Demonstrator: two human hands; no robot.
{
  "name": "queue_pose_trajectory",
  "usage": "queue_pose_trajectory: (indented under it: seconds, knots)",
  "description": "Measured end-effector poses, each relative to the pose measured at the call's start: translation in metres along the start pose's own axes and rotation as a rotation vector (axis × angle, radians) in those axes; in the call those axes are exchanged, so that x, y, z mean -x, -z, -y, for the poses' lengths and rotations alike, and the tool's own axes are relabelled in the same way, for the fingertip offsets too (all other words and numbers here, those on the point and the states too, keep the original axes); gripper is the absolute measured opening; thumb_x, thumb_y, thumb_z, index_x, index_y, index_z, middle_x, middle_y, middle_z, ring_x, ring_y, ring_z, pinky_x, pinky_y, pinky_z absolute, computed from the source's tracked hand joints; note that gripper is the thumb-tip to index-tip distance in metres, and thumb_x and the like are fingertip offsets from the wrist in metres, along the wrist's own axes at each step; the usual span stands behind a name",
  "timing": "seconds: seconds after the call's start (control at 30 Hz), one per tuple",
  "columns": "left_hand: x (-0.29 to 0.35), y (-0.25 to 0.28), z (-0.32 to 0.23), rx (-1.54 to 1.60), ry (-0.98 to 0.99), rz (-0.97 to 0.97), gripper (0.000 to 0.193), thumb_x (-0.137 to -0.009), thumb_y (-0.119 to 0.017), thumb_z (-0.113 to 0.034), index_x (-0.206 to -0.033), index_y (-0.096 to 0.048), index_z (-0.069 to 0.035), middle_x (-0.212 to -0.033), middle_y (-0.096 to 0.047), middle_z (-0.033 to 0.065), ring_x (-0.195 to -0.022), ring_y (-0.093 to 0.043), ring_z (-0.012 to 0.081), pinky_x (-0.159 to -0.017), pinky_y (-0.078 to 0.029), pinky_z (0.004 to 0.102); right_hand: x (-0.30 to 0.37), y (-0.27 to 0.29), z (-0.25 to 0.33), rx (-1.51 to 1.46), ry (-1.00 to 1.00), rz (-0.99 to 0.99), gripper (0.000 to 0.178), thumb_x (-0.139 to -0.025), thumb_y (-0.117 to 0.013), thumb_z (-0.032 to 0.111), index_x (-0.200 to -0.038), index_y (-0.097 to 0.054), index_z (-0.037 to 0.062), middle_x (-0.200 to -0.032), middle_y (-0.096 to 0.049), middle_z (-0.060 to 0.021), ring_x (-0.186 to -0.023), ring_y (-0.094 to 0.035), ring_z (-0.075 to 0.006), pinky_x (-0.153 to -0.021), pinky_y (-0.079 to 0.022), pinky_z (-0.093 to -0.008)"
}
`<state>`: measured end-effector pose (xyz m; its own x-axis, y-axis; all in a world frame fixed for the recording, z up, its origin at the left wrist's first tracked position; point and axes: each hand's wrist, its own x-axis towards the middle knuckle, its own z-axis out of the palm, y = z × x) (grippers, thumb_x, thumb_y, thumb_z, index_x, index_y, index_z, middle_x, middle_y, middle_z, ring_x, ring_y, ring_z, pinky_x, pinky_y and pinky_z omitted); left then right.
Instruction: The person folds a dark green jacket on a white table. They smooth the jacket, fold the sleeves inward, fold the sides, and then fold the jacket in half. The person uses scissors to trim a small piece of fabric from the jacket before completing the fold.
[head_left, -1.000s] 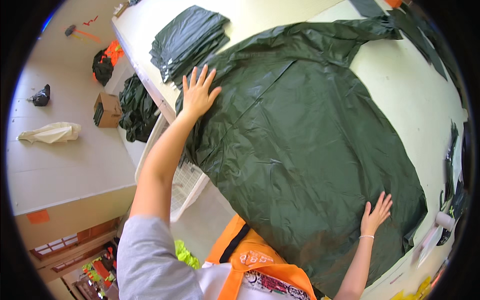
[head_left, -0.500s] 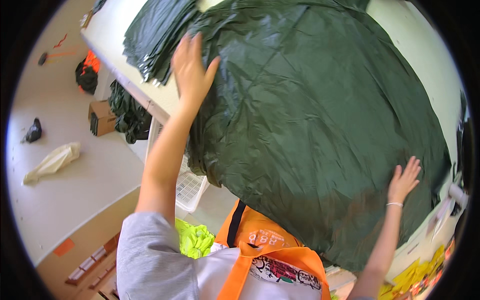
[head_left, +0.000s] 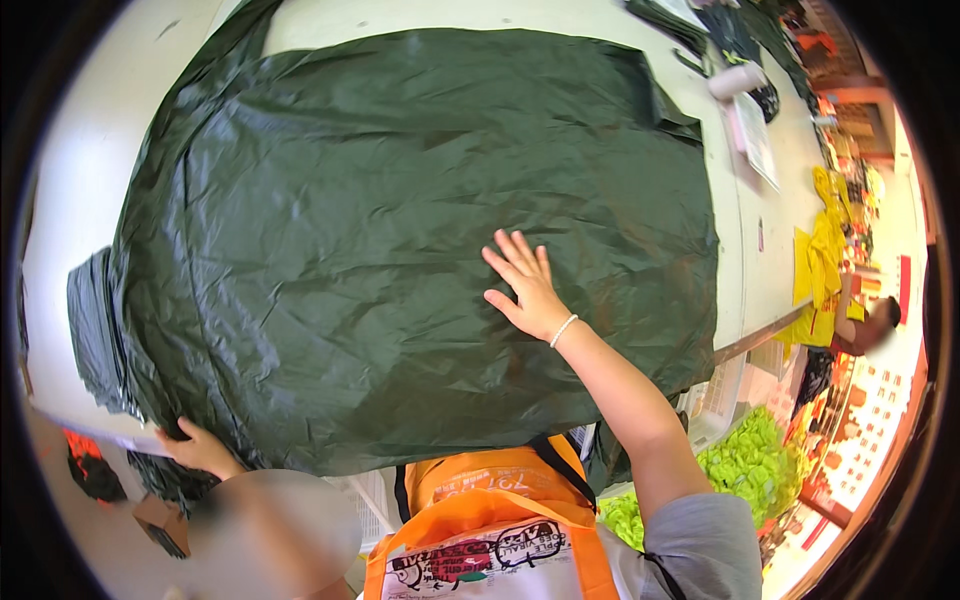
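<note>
A large dark green sheet of thin, glossy material (head_left: 400, 200) lies spread over a white table, creased in many places. My right hand (head_left: 528, 296) rests flat on its middle, fingers spread, a pale bracelet at the wrist. At the sheet's near left corner is my left hand (head_left: 203, 452), thumb and fingers apart, beside the table edge. Part of the left forearm is blurred. A stack of folded dark green pieces (head_left: 95, 330) sticks out from beneath the sheet's left side.
A whitish roll (head_left: 737, 80) and papers (head_left: 755, 140) lie at the table's far right. Bright yellow-green material (head_left: 755, 460) is heaped below the right edge. A person (head_left: 858, 325) is farther right, near yellow cloth (head_left: 822, 250). A cardboard box (head_left: 160, 520) stands at lower left.
The view has turned toward the right. My right hand has moved from the sheet's right side to its middle, and my left hand from beside the folded stack to the near left corner.
</note>
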<state>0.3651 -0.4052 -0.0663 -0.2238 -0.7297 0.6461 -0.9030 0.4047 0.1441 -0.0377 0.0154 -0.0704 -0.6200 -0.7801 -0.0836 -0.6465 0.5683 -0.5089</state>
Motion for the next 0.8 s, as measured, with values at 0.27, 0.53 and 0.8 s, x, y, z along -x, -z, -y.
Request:
queue_pose_trajectory:
  seconds: [0.27,0.53,0.8]
  knots:
    - [0.177,0.092,-0.344,0.236,-0.623,0.872,0.07,-0.08,-0.061,-0.037,-0.14,-0.036,-0.01,-0.15,-0.024,0.0128,-0.139,-0.017,0.037,-0.11,-0.01,0.0543,0.057,0.122,-0.227,0.194,-0.241,-0.441,0.041,-0.083,-0.059,0.01,-0.123,-0.052,0.0059,-0.132,-0.046,-0.022,-0.118,-0.045,-0.0383,-0.1,-0.038,-0.0416]
    - [0.194,0.099,-0.351,0.179,-0.702,0.879,0.065,-0.08,-0.057,-0.034,-0.137,-0.04,-0.006,-0.149,-0.025,0.0163,-0.138,-0.018,0.0386,-0.111,-0.01,0.0526,-0.086,0.199,-0.322,0.447,-0.109,-0.159,0.059,-0.089,-0.052,0.035,-0.14,-0.031,0.0176,-0.144,-0.032,-0.0153,-0.13,-0.034,-0.0338,-0.104,-0.031,-0.0493]
    - [0.18,0.097,-0.38,0.224,-0.718,0.925,0.065,-0.081,-0.056,-0.04,-0.136,-0.042,-0.009,-0.149,-0.025,0.0149,-0.137,-0.019,0.0396,-0.109,-0.014,0.0534,-0.065,0.23,-0.365,0.352,-0.184,-0.453,0.059,-0.091,-0.05,0.034,-0.142,-0.029,0.0122,-0.147,-0.026,-0.0189,-0.136,-0.024,-0.0393,-0.107,-0.02,-0.0556]
